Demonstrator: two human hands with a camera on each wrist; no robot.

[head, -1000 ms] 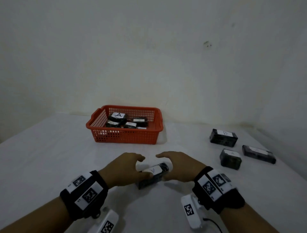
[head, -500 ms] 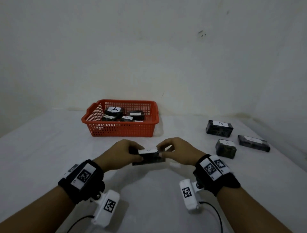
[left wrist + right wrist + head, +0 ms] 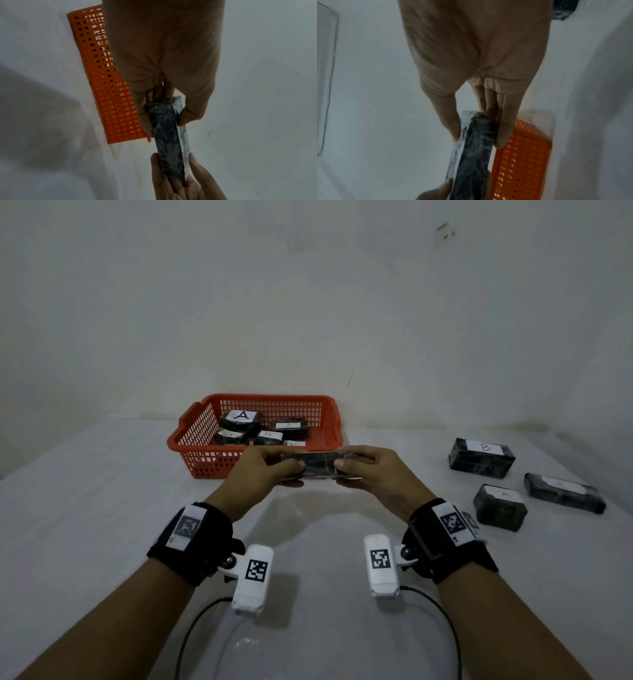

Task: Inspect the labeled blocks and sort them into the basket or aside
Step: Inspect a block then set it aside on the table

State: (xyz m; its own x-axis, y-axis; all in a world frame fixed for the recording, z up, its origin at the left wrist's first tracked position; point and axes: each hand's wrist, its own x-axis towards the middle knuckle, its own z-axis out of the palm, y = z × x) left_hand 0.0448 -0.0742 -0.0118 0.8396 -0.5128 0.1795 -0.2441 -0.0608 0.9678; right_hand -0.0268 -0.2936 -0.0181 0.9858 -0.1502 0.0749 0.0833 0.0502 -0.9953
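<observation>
I hold a long dark plastic-wrapped block (image 3: 319, 466) level above the table, in front of the orange basket (image 3: 205, 428). My left hand (image 3: 265, 472) pinches its left end with thumb and fingers, and my right hand (image 3: 371, 472) pinches its right end. The left wrist view shows the block (image 3: 169, 136) between both hands, with the basket (image 3: 109, 83) behind it. In the right wrist view the block (image 3: 474, 152) runs away from my fingers beside the basket (image 3: 523, 159). Its label is not visible. Several labelled blocks, marked A or B, lie inside the basket.
Three dark blocks lie on the white table at the right: one marked B (image 3: 481, 457), one marked A (image 3: 500, 507), and a long one (image 3: 564, 492). A white wall rises close behind the basket. Cables trail from the wrist cameras near the front edge.
Both hands have lifted the block off the table and carried it forward, up to the front of the basket. The block has turned so its label no longer faces me.
</observation>
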